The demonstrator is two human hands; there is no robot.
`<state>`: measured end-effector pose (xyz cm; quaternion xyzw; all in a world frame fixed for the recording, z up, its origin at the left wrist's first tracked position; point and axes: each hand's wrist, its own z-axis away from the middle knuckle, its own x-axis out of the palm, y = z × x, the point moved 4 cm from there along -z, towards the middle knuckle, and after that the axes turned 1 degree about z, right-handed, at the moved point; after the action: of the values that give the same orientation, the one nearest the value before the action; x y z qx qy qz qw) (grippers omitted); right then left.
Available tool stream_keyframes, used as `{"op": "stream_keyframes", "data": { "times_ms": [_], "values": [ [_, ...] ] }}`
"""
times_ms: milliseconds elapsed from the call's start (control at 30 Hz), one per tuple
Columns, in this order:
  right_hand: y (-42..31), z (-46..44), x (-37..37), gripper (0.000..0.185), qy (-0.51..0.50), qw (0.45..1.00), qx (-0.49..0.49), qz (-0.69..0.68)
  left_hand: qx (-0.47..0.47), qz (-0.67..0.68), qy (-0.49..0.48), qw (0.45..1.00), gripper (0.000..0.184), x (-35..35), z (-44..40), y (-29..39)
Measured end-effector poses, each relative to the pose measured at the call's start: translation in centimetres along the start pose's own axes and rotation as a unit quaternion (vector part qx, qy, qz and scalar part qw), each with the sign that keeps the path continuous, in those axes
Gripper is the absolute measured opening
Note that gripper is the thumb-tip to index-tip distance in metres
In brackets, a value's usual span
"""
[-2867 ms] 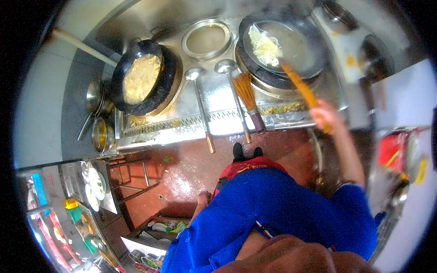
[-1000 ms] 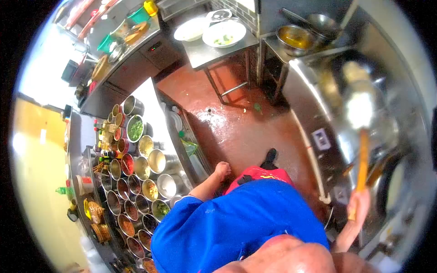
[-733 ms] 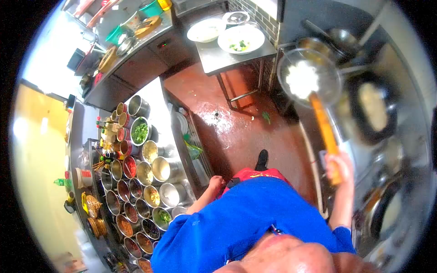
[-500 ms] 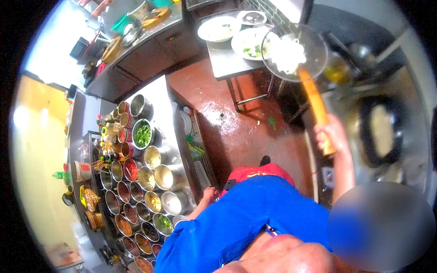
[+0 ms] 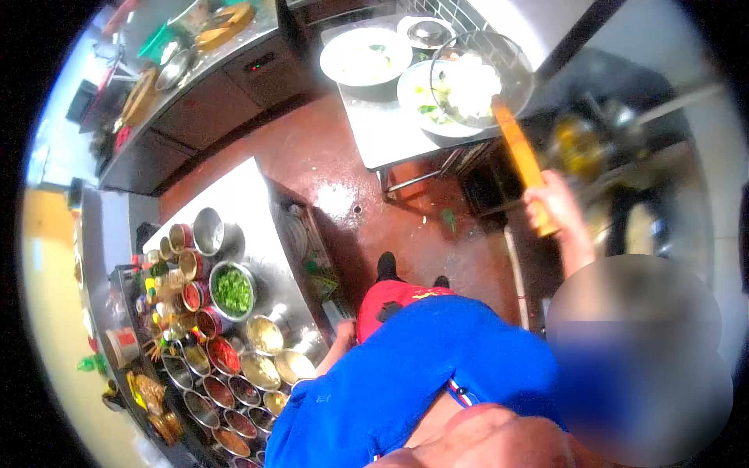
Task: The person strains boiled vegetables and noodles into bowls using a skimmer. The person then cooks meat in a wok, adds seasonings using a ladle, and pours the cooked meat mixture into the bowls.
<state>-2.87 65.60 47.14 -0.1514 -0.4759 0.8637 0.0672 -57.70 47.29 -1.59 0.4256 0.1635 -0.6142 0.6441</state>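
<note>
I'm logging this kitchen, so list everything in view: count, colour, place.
side table: one, silvery, top centre
plates: two, white, on side table
small dish: one, white, beside plates
strainer: one, grey, overlapping a plate
food: one heap, white, in strainer
containers: many, silvery, lower left
chopped greens: one bowlful, green, among containers
bottles: several, mixed, left
boards: two, brown, far counter
wok: one, black, right, blurred
shoes: two, black, on floor
apron: one, red, at waist
top: one, blue, on torso
left grip: one, bare, beside apron
right grip: one, bare, around strainer's handle
</note>
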Motion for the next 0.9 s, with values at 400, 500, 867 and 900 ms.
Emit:
{"op": "stream_keyframes", "data": {
  "times_ms": [400,500,867,900],
  "values": [
    [1.9,-1.8,3.7,0.016,0.079,0.996,0.027,0.008,-0.246,0.668,-0.005,0.702,0.009,-13.7,-9.5,0.0],
    [1.4,-1.5,3.3,0.019,0.100,0.994,0.034,-0.007,-0.278,0.658,-0.013,0.700,0.009,-14.2,-9.5,-0.2],
    [3.1,-0.6,3.8,0.020,0.109,0.985,0.030,-0.133,-0.276,0.653,-0.013,0.705,0.005,-14.1,-9.4,-1.6],
    [2.9,-0.1,3.8,0.019,0.111,0.984,0.032,-0.134,-0.267,0.660,-0.021,0.702,0.006,-13.8,-9.4,-1.9]
  ]
}}
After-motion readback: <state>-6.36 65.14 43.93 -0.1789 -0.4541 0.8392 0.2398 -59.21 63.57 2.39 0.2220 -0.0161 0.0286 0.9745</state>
